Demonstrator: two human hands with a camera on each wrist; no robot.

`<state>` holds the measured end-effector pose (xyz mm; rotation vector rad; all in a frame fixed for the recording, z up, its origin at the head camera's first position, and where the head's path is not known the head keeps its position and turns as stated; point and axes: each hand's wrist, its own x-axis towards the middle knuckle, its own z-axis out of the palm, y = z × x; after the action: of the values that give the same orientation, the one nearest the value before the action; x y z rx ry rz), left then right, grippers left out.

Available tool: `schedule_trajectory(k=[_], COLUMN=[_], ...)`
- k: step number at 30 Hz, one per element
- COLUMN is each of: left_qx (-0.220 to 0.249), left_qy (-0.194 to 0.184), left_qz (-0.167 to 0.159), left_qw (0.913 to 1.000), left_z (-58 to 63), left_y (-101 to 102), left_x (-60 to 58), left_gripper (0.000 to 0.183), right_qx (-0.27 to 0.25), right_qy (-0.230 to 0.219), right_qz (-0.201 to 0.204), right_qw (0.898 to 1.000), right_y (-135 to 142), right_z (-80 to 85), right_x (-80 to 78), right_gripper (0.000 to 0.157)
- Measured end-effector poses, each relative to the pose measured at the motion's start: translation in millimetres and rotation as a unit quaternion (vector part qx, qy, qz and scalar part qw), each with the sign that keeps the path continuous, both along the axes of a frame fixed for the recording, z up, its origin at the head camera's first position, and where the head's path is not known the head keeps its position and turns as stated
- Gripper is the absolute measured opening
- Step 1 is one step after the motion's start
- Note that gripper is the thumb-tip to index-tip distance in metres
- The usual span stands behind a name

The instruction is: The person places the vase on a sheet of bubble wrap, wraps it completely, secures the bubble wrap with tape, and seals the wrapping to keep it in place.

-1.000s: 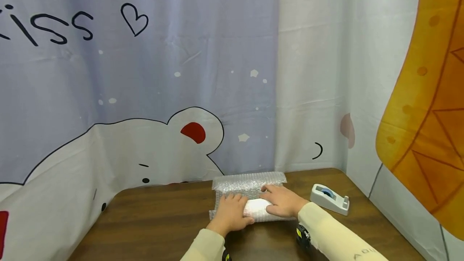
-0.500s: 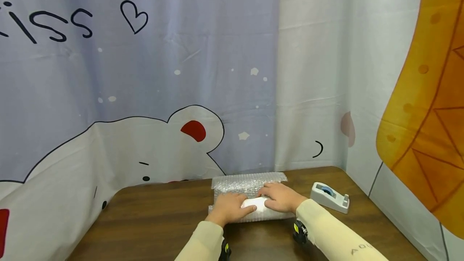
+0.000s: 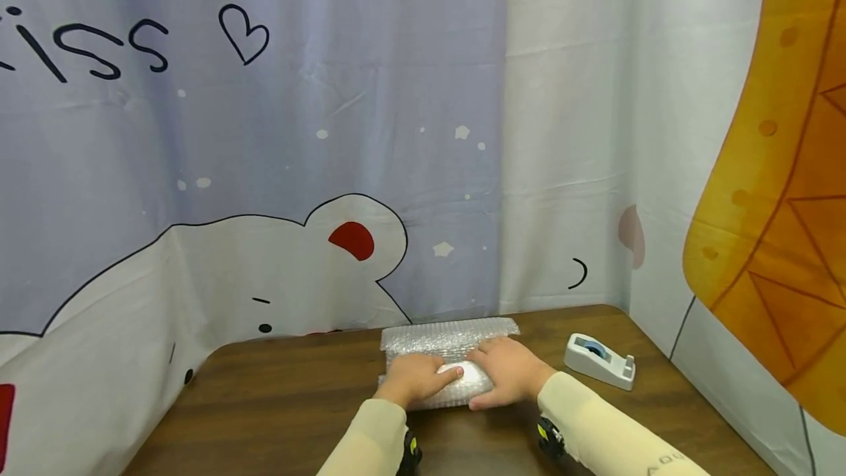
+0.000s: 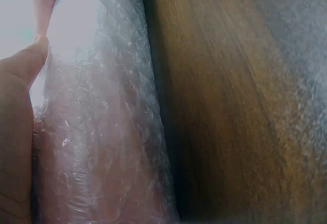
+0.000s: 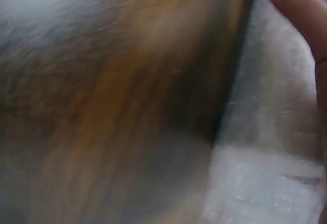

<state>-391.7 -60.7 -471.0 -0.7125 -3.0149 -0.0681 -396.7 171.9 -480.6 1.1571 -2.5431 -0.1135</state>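
A roll of bubble wrap (image 3: 468,380) with something white inside lies across the brown table near its back edge. The loose end of the bubble wrap sheet (image 3: 449,330) spreads flat behind it. My left hand (image 3: 413,377) holds the roll's left part, thumb pointing along the top. On the right part, my right hand (image 3: 510,371) spans the roll, fingertips at the far side and thumb at the near edge. The left wrist view shows the bubbled roll (image 4: 102,112) close up beside my thumb. In the blurred right wrist view, my thumb (image 5: 301,9) lies against the wrap (image 5: 271,203).
A white tape dispenser (image 3: 599,361) with a blue-cored roll stands right of my right hand. The wooden table (image 3: 277,402) extends to the left and front. A printed curtain (image 3: 330,131) hangs behind the table and along its right side.
My left hand's fingers have drawn in, and its thumb now lies over the roll. The right thumb has moved from the top to the near edge. The dispenser stays put.
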Motion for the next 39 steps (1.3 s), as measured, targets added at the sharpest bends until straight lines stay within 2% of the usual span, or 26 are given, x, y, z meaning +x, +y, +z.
schedule_trajectory(k=[4, 7, 11, 17, 22, 26, 31, 39], left_qx=[0.0, -0.002, -0.001, 0.011, 0.007, -0.013, -0.033, -0.03], left_qy=[-0.009, 0.002, 0.032, 0.095, 0.113, 0.132, 0.144, 0.167], left_qz=[0.01, 0.007, -0.013, -0.062, -0.068, -0.075, -0.071, -0.076], left_qw=[0.9999, 1.0, 0.9994, 0.9934, 0.9912, 0.9883, 0.9865, 0.9826], left_z=[-1.4, -4.9, -11.8, -12.7, -7.6, -10.3, -16.3, -19.8], left_y=[-1, -3, -5, -11, -11, -8, -5, -7], left_x=[0.9, 0.5, -1.2, -1.3, 2.2, 8.9, 18.5, 13.8], left_gripper=[0.074, 0.075, 0.076, 0.066, 0.064, 0.069, 0.077, 0.087], right_qx=[0.018, 0.019, 0.015, -0.002, -0.012, -0.022, -0.045, -0.074], right_qy=[-0.007, -0.002, -0.008, -0.06, -0.113, -0.166, -0.232, -0.296], right_qz=[-0.011, -0.014, -0.017, -0.035, -0.046, -0.055, -0.069, -0.067], right_qw=[1.0, 1.0, 1.0, 0.998, 0.993, 0.984, 0.969, 0.95], right_y=[-5, -7, -8, -10, -14, -16, -17, -16], right_z=[-3.2, -4.9, -6.9, -6.8, -0.1, 4.7, 9.6, 16.6], right_x=[3.5, 2.8, -0.7, -8.4, -11.2, -12.3, -13.0, -15.0], right_gripper=[0.089, 0.084, 0.079, 0.067, 0.061, 0.059, 0.053, 0.046])
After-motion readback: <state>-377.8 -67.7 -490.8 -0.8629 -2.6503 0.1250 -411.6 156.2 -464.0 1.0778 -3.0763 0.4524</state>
